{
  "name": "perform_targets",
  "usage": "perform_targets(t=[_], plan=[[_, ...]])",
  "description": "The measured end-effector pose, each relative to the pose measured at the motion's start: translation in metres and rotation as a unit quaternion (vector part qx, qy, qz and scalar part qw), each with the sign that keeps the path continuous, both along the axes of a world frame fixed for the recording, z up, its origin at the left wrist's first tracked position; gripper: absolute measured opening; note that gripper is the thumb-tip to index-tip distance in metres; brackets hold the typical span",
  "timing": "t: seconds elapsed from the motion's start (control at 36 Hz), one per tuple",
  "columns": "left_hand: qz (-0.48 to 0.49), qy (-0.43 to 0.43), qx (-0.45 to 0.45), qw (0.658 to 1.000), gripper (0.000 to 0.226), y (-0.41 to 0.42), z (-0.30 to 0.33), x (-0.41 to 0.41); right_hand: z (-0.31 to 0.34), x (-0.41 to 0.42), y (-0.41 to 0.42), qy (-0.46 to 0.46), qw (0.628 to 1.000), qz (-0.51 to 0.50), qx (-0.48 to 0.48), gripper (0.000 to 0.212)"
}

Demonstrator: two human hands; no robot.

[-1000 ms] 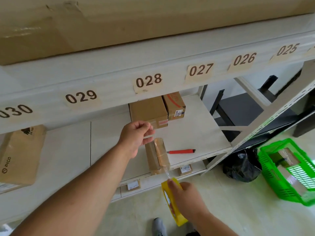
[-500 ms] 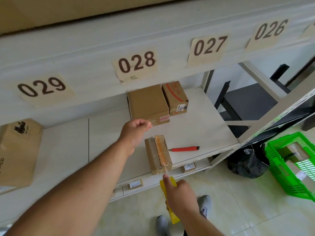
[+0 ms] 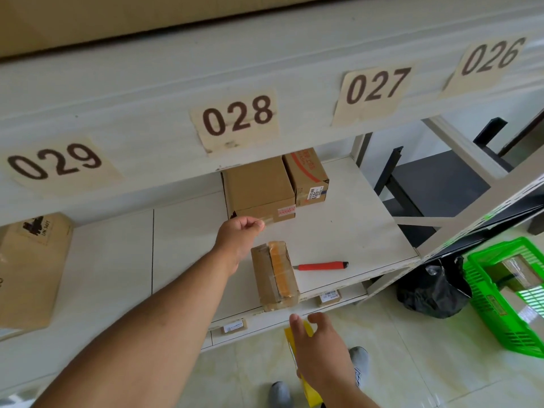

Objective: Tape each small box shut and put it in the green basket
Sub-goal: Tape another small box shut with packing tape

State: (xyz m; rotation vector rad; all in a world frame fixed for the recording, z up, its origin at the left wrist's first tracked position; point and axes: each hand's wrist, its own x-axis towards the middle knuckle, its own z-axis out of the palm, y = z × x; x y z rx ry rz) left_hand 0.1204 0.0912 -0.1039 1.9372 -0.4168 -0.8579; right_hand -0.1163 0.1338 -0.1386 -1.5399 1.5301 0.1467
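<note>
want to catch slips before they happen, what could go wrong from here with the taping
1. The left hand pinches the loose tape end in the air beyond the small box; the strip could fold onto itself or land crooked.
2. The box sits at the shelf edge, so pulling the yellow tape roll in the right hand might drag it off.
3. The red utility knife lies beside the box, within reach of a careless hand.

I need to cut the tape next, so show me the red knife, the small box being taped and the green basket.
red knife (image 3: 321, 265), head view, middle of its handle.
small box (image 3: 266, 282), head view, its top face.
green basket (image 3: 485, 301), head view, its left wall.
</note>
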Motion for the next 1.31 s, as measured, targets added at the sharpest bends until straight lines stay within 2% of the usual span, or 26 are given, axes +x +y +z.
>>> perform_targets(t=[0.14,0.94,1.31], plan=[[0.011,0.000,0.015,1.000,0.016,-0.003,-0.011,0.001,-0.003,0.005,0.000,-0.007,1.000,0.015,0.011,0.057],[0.004,-0.008,0.042,0.999,0.015,-0.011,-0.040,0.010,-0.009,0.022,0.001,-0.006,0.999,0.009,0.053,0.064],[0.023,0.003,0.090,0.996,0.014,-0.010,-0.057,0.006,-0.012,0.025,-0.006,0.025,0.997,0.011,0.065,0.058]])
